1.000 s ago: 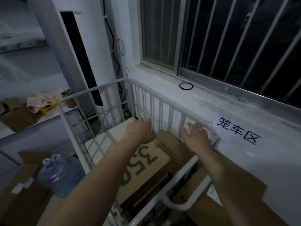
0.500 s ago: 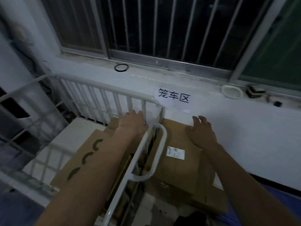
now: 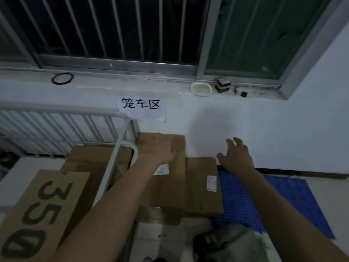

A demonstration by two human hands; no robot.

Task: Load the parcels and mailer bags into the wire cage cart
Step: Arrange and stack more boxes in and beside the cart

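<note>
Head cam: left hand (image 3: 156,150) lies flat on the parcel (image 3: 170,186) just right of the wire cage cart (image 3: 117,157), right hand (image 3: 236,159) hovers beside, fingers spread. I'd grip both sides before lifting.

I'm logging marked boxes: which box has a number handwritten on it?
The box at lower left, marked 350 in black; the others show at most small white labels.

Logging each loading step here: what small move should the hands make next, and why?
Probably lower the right hand onto the right side of the tall cardboard box and grip it. The left hand lies on the box's top, the right hand hovers open and holds nothing, and the box stands outside the wire cage cart, beside its rail.
</note>
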